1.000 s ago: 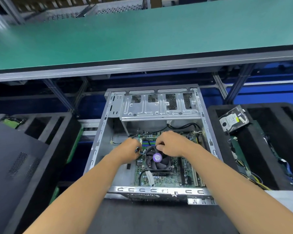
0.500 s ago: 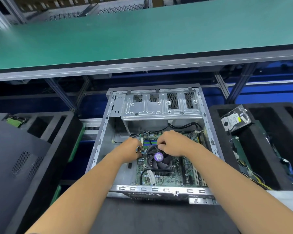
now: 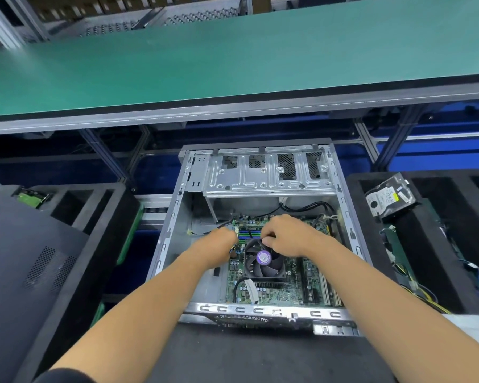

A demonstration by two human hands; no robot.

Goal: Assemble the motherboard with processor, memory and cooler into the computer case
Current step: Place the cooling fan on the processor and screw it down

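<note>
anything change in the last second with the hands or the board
Hardly anything. Both hands stay at the far edge of the cooler: the left hand at its left corner, the right hand with fingers curled at the fan's rim. The motherboard and case have not shifted; only the camera drifted slightly.

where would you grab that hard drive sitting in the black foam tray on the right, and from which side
Take the hard drive by its two long edges, coming down from above. It lies label side up and tilted, propped on the black foam tray at the slot's rim, so its upper faces and sides are exposed while the underside rests on foam. It appears to be in a clear bag, which may be slippery, so pinch firmly.
</note>
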